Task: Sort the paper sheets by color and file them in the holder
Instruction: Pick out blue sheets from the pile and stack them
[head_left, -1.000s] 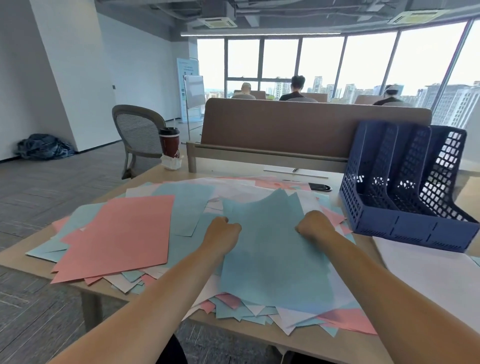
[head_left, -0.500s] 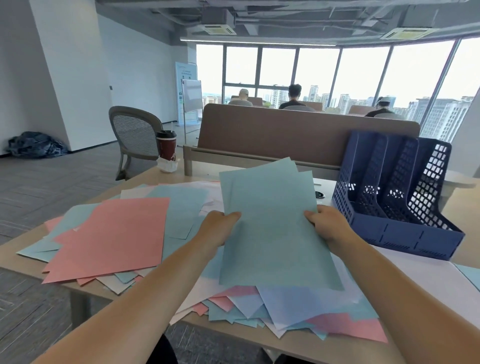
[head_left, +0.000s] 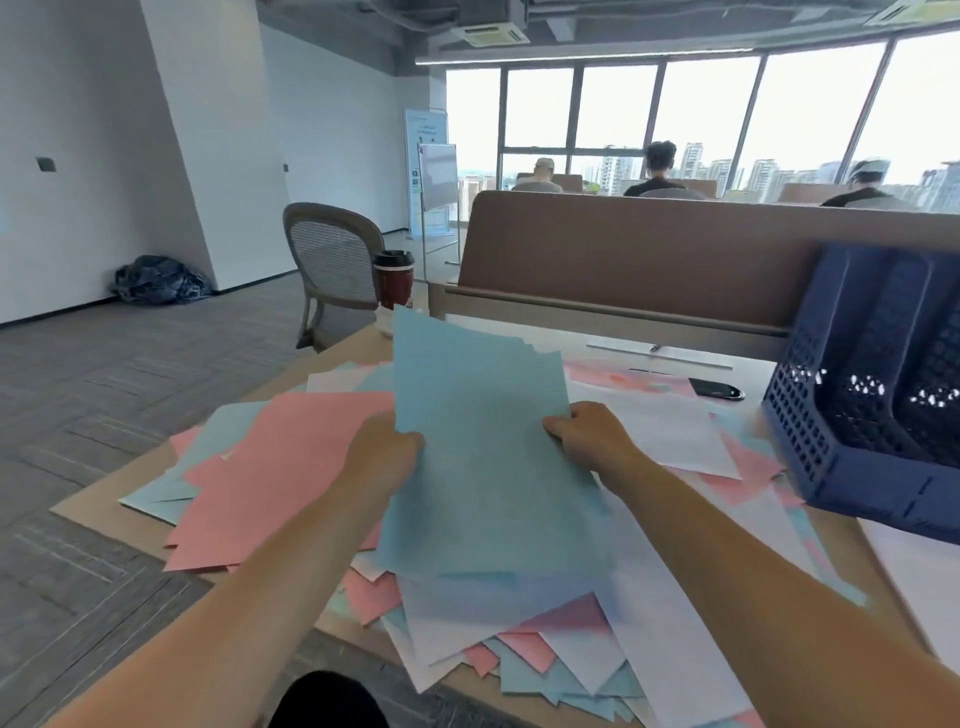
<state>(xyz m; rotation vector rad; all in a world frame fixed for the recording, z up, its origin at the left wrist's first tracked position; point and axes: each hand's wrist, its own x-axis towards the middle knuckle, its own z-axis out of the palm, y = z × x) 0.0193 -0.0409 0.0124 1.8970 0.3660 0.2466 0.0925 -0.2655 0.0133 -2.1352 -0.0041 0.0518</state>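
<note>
Above the pile (head_left: 291, 467), the blue sheets (head_left: 483, 441) were gripped at their side edges by the left hand (head_left: 384, 457) and right hand (head_left: 587, 436), with the long axis running away from the person and the far end raised. The holder (head_left: 852, 467) lay to the right, nearer the right hand. Compared with half a second earlier, the sheets stood steeper and farther from the holder.

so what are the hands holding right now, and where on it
The blue sheets: the left hand grips their left edge, the right hand their right edge.
</note>
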